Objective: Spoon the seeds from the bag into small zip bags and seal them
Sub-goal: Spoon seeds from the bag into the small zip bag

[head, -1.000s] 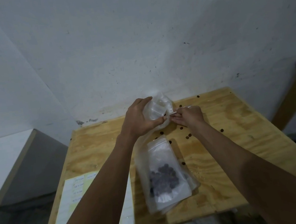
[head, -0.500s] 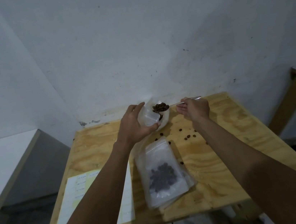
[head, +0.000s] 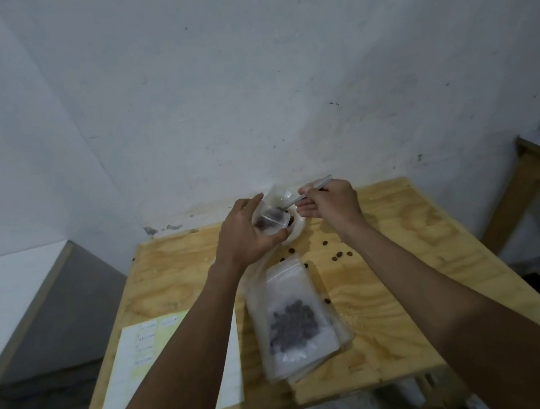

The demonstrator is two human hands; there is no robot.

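On our plywood table (head: 410,289), loose seeds (head: 339,255) dot the wood right of a flat clear stack of zip bags (head: 294,318); a paper sheet (head: 125,371) lies left of it. Beyond the stack, our left hand (head: 242,239) curls round a small zip bag (head: 269,221), mouth rightward. Our right hand (head: 330,205) pinches a thin metal spoon (head: 311,190), angled down-left into it.

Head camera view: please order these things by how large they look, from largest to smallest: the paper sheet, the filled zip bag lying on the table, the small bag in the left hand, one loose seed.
1. paper sheet, partly hidden by the forearm
2. filled zip bag
3. small bag gripped by the left hand
4. loose seed

The small bag lies farther away, so its true size is unsure.
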